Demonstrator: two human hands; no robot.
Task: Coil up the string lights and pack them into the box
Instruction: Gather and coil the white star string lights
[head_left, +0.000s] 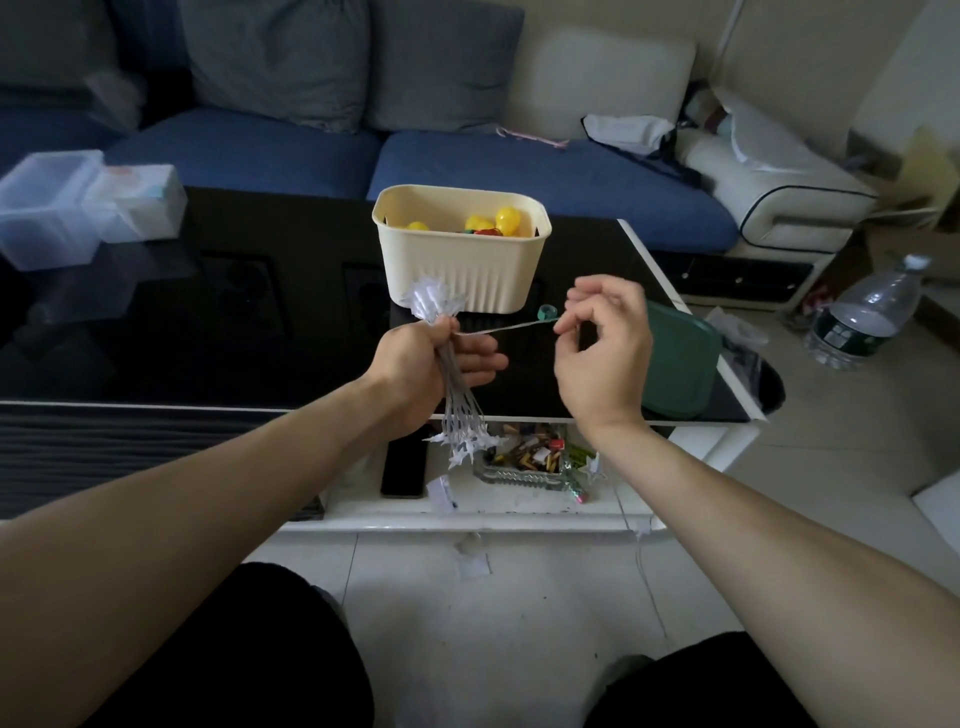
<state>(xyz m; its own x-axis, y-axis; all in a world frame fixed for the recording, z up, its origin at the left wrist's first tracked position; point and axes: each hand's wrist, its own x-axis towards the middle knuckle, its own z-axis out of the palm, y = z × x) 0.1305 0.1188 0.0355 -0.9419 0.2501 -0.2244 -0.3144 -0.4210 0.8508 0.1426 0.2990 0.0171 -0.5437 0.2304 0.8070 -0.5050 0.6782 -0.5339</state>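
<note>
My left hand (426, 364) grips a folded bundle of string lights (460, 410); clear star-shaped lights fan out above my fist and hang below it. A thin wire strand (504, 328) runs from the bundle to my right hand (605, 343), which pinches it between thumb and forefinger. A small green ring (546, 310) sits at that end of the strand. Behind my hands stands a cream ribbed box (462, 265) on the black table, holding yellow and red objects (506, 218). More wire trails down off the table's lower shelf to the floor (641, 561).
A green lid (680, 364) lies on the table's right end. Clear plastic containers (78, 208) stand at the far left. A phone (405, 467) and a glass tray of small items (524, 462) rest on the white lower shelf. A water bottle (867, 312) stands on the floor at right.
</note>
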